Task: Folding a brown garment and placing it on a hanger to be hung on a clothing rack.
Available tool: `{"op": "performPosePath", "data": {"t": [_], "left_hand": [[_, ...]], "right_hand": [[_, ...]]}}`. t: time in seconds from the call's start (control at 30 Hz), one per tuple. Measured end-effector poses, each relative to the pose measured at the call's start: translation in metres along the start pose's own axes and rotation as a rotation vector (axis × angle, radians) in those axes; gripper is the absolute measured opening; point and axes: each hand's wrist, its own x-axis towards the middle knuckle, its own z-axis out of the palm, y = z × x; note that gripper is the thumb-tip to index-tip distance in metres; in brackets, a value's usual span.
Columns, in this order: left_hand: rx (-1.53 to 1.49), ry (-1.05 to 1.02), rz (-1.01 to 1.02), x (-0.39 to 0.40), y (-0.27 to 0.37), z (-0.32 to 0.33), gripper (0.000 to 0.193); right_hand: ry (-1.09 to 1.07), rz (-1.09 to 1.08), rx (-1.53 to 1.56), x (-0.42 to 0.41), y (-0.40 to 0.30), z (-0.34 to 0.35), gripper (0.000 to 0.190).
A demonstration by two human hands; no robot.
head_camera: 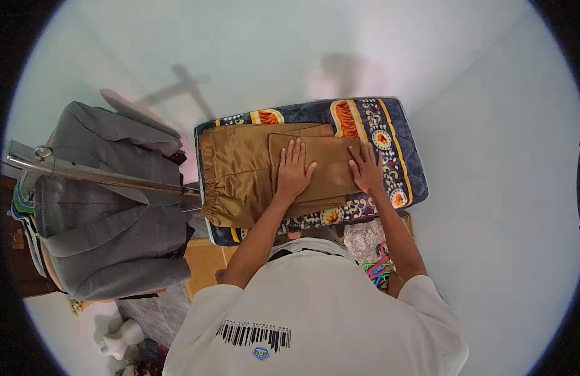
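Brown satin trousers (238, 174) with a gathered elastic waistband at the left lie folded on a padded board covered with a dark blue patterned cloth (414, 174). The folded leg part is turned over towards the left, on top of the rest. My left hand (294, 169) rests palm down on that folded part, near its left edge. My right hand (366, 168) lies flat at its right edge, with the fingers spread. Neither hand grips the cloth.
At the left a metal rail (106, 175) carries a grey jacket (116, 225) and other garments on hangers. Coloured plastic hangers (380, 269) and a patterned cloth (364, 239) lie below the board at the right. White walls (497, 188) stand behind and to the right.
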Motion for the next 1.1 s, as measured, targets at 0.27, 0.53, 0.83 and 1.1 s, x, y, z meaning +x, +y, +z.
{"op": "performPosePath", "data": {"t": [0.27, 0.53, 0.83, 1.1], "left_hand": [[0.057, -0.041, -0.011, 0.0, -0.001, -0.001, 0.069], [-0.01, -0.223, -0.156, 0.005, -0.054, -0.037, 0.067], [-0.092, -0.099, -0.192, 0.024, 0.002, -0.056, 0.057], [0.035, -0.257, 0.002, -0.013, -0.047, -0.072, 0.062]], "right_hand": [[0.135, -0.149, 0.178, 0.012, -0.065, 0.002, 0.056], [-0.033, -0.165, 0.187, 0.008, -0.056, 0.013, 0.057], [-0.036, -0.155, 0.216, 0.007, -0.055, 0.012, 0.056], [0.0, -0.192, 0.228, 0.007, -0.054, 0.019, 0.055]]}}
